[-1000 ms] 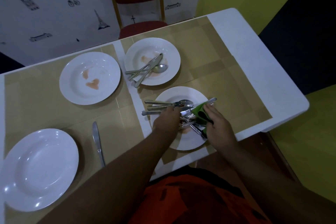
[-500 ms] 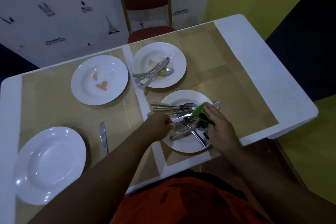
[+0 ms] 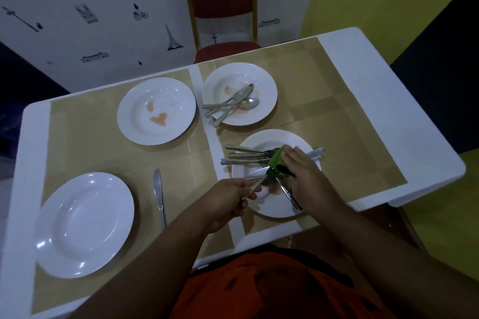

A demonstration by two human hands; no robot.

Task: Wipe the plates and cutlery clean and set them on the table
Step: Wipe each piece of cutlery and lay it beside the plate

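My left hand (image 3: 233, 195) grips the handle of a piece of cutlery (image 3: 255, 184) over the near right plate (image 3: 272, 208). My right hand (image 3: 302, 171) holds a green cloth (image 3: 277, 160) wrapped around that piece's far end. Several forks and knives (image 3: 243, 155) lie piled on this stained plate. A clean white plate (image 3: 85, 224) sits at near left with a knife (image 3: 159, 195) beside it. A plate with orange stains (image 3: 155, 111) lies at far left. Another stained plate (image 3: 264, 85) at the far middle carries cutlery (image 3: 230, 103).
Tan placemats (image 3: 337, 116) cover the white table (image 3: 401, 122). A red chair (image 3: 225, 2) stands behind the far edge. Patterned white wall at the back, yellow wall at right.
My left hand has drawn back toward me along the cutlery handle, and my right hand with the cloth has slid slightly away over the plate. The camera has tilted and the view shifted.
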